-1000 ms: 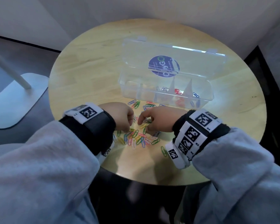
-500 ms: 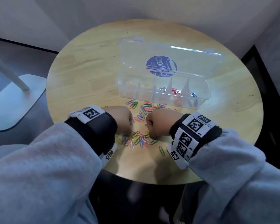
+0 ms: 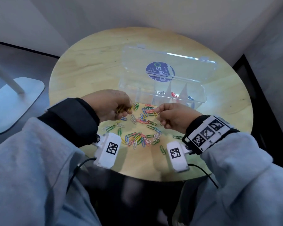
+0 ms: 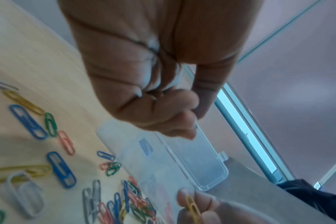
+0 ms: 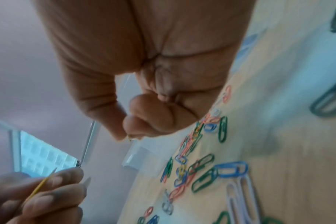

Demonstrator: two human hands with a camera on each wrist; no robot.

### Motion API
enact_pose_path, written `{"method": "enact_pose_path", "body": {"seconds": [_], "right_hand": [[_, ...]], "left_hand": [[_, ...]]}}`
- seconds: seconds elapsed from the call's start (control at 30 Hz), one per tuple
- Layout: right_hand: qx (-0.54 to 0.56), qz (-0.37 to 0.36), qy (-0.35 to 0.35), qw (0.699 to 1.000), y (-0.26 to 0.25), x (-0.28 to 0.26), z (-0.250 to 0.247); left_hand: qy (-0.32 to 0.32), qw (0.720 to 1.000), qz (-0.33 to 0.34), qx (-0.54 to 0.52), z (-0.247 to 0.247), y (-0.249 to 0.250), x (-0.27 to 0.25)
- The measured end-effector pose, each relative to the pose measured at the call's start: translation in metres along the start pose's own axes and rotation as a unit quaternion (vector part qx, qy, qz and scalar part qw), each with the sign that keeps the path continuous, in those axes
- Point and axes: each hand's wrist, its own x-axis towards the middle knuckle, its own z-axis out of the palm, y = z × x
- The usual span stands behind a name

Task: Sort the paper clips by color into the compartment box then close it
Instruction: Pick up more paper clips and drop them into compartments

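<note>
Loose paper clips point(image 3: 141, 126) in several colours lie scattered on the round wooden table point(image 3: 82, 74), in front of the clear compartment box point(image 3: 163, 93). The box stands with its lid point(image 3: 170, 66) up; silver, red and blue clips sit in separate compartments. My left hand point(image 3: 119, 110) is raised above the pile and grips several yellow clips point(image 3: 122, 109) in curled fingers. My right hand point(image 3: 160, 113) is raised too and pinches one yellow clip point(image 3: 155, 113) between thumb and forefinger. That clip point(image 4: 192, 207) shows in the left wrist view. In the right wrist view a yellow clip point(image 5: 40, 186) is edge-on in the left fingers.
A white lamp base with its pole point(image 3: 15, 98) stands on the floor left of the table. Walls close in behind the table and at the right. The table's near edge point(image 3: 137, 173) lies just beyond my wrists.
Both hands were down on the pile with knuckles up. They have since lifted off the table and turned, each now holding yellow clips.
</note>
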Motion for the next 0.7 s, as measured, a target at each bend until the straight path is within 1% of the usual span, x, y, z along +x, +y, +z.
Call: {"method": "enact_pose_path", "body": {"seconds": [0.07, 0.17, 0.3, 0.43, 0.53, 0.6, 0.67, 0.7], "right_hand": [[0.060, 0.004, -0.010, 0.998, 0.001, -0.003, 0.005], [0.107, 0.019, -0.005, 0.994, 0.004, -0.008, 0.013], [0.137, 0.045, 0.010, 0.990, 0.006, -0.013, 0.024], [0.127, 0.060, 0.004, 0.990, 0.008, -0.016, 0.029], [0.071, 0.067, 0.018, 0.995, 0.010, -0.016, 0.031], [0.009, 0.051, 0.030, 0.998, 0.010, -0.016, 0.032], [-0.082, 0.028, 0.024, 0.996, 0.012, -0.014, 0.031], [-0.148, 0.020, 0.015, 0.989, 0.013, -0.014, 0.030]], "left_hand": [[0.033, 0.999, -0.017, -0.036, -0.006, 0.001, -0.003], [0.054, 0.996, -0.033, -0.064, -0.012, -0.001, -0.008], [0.055, 0.995, -0.036, -0.069, -0.017, -0.006, -0.015], [0.047, 0.997, -0.020, -0.050, -0.017, -0.007, -0.019], [0.025, 0.999, -0.014, -0.017, -0.014, -0.006, -0.021], [0.013, 1.000, -0.020, 0.004, -0.013, -0.005, -0.022], [0.004, 0.999, -0.032, 0.038, -0.013, -0.005, -0.021], [0.003, 0.997, -0.039, 0.062, -0.012, -0.005, -0.019]]}}
